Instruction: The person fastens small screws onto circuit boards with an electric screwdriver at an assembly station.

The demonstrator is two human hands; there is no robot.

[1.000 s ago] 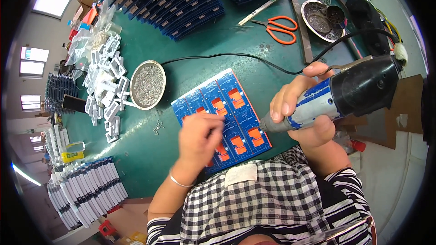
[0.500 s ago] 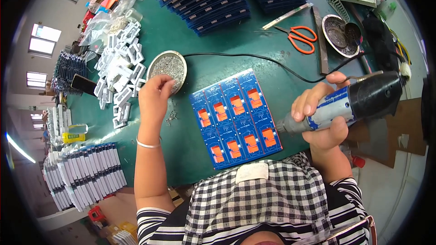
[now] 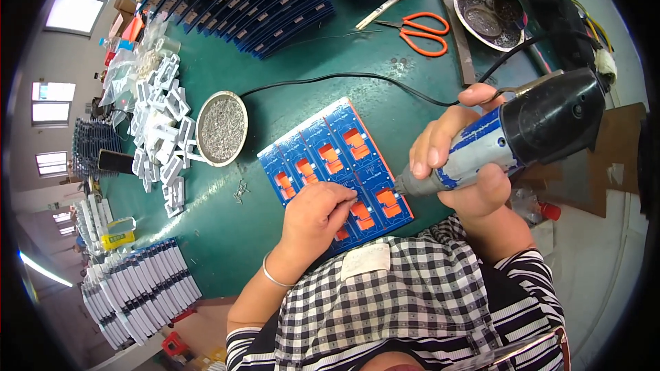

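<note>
The board (image 3: pixel 370 175) lies flat by the table's (image 3: pixel 295 113) near edge, its long axis aslant, the far end turned toward the left edge. The left hand (image 3: pixel 313 216) is over it, grip pinched with fingertips together; whether they hold anything small, I cannot tell. The right hand (image 3: pixel 481 205) has its grip wrapped firmly around the driver (image 3: pixel 512 143), whose long axis runs nearly level, nose pointing left and slightly nearward at the board's right edge.
</note>
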